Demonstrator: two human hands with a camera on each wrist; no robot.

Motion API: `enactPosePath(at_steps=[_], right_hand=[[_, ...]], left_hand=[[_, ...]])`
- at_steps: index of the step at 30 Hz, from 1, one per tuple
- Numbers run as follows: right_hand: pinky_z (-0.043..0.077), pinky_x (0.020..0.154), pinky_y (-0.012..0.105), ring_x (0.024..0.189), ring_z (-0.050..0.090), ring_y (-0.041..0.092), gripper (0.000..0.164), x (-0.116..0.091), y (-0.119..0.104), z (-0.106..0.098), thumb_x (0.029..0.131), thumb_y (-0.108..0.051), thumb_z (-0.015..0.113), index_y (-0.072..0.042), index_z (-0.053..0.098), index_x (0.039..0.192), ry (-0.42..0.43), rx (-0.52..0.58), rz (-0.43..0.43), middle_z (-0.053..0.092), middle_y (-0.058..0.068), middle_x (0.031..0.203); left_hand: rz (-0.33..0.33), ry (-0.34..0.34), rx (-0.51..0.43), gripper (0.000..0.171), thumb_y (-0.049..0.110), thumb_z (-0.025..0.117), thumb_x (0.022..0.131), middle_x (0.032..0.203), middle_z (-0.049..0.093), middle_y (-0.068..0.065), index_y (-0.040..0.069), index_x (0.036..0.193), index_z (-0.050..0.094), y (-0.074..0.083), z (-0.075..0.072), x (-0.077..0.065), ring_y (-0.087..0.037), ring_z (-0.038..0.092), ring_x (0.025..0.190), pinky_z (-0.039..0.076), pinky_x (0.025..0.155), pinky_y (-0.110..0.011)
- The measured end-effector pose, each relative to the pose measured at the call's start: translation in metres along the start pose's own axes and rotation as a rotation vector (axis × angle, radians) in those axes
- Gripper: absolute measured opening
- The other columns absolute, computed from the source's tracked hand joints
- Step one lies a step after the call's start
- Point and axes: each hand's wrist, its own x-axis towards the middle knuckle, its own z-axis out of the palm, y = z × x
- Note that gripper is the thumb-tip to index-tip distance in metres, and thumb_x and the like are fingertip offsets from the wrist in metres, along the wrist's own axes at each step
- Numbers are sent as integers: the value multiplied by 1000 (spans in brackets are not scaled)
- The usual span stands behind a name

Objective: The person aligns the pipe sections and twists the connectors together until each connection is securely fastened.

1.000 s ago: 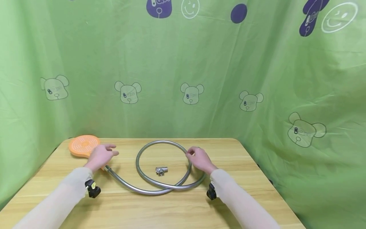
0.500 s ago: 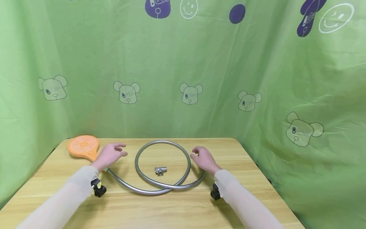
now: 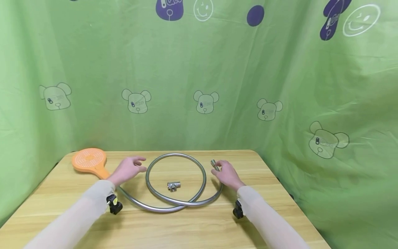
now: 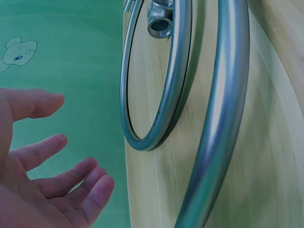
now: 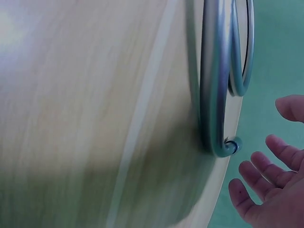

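One metal hose [image 3: 160, 210]: lies on the worktop [image 3: 168, 233] in a wide loop, crossing over itself at the loop's near side.
Left hand [image 3: 129, 169]: just left of the metal hose's loop; fingers parted and slightly bent, thumb standing well away from them, nothing held, as the left wrist view confirms.
Right hand [image 3: 228, 174]: right of the metal hose's loop, close by its free end; thumb and fingers spread, loosely bent, nothing held; a gap shows between fingertips and metal hose in the right wrist view.
End nut [image 3: 212, 162]: metal, at the free end of the metal hose, partly screened by the right hand in the head view.
Shower head [image 3: 89, 158]: orange, left of the metal hose's loop, perforated face upward, handle directed toward the metal hose; joint hidden by the left arm.
Tee fitting [image 3: 173, 185]: silvery metal, inside the metal hose's loop, apart from the tube; one round bore visible in the left wrist view.
Worktop: wood-grained, pale, beneath the metal hose.
Sleeves [image 3: 267, 218]: pale, covering both forearms, reaching in from the near side of the metal hose.
Wrist cameras [image 3: 114, 205]: black, one per wrist, either side of the metal hose.
Curtain [image 3: 174, 129]: green, beyond the metal hose; printed with bear heads, purple patches and smiling faces.
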Motion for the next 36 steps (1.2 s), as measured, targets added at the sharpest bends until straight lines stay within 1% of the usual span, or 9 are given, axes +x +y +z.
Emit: enactPosePath(at_steps=[5, 12, 18, 21, 28, 33, 36], right_hand=[[51, 98, 52, 110, 60, 37, 49, 0, 5, -2, 91, -24, 70, 4, 60, 129, 5, -1, 17, 57, 23, 135], [46, 106, 56, 122, 55, 40, 56, -2, 11, -4, 89, -27, 73, 2, 56, 134, -18, 8, 52, 53, 23, 140], [46, 106, 57, 122, 55, 39, 58, -3, 19, -6, 89, -26, 73, 2, 54, 136, -27, 19, 66, 52, 24, 140], [46, 107, 57, 123, 54, 40, 59, -3, 22, -6, 89, -27, 73, 2, 53, 137, -30, 24, 72, 52, 24, 140], [42, 111, 60, 130, 50, 44, 64, 1, 32, 1, 88, -30, 73, 2, 51, 140, -49, 15, 89, 48, 26, 144], [40, 111, 62, 131, 47, 47, 69, 7, 42, 6, 86, -33, 74, 5, 51, 139, -58, -5, 57, 48, 30, 142], [36, 114, 62, 133, 44, 49, 73, 9, 47, 9, 84, -36, 76, 7, 50, 139, -61, -18, 34, 48, 30, 143]], left_hand=[[6, -35, -24, 61, 28, 74, 87, 132, 60, -27, 7, 141, 56, 3, 10, 3, -40, 62, 115, 55, 95, -53], [31, -67, -39, 61, 25, 77, 84, 128, 63, -26, 6, 139, 58, 9, 22, 6, -36, 64, 112, 56, 94, -51], [51, -93, -45, 61, 24, 77, 83, 129, 63, -25, 6, 138, 59, 14, 29, 6, -38, 61, 116, 53, 98, -53], [51, -104, -53, 60, 23, 77, 83, 130, 63, -23, 7, 138, 59, 17, 33, 5, -38, 61, 118, 53, 99, -54], [55, -125, -50, 56, 23, 77, 84, 130, 63, -24, 8, 136, 61, 22, 37, 3, -36, 61, 118, 53, 100, -53], [52, -131, -49, 56, 24, 77, 83, 129, 63, -24, 8, 135, 62, 20, 40, 5, -36, 61, 117, 54, 99, -51], [43, -133, -46, 55, 25, 77, 84, 129, 64, -24, 10, 135, 62, 20, 40, 5, -35, 61, 117, 54, 99, -51]])
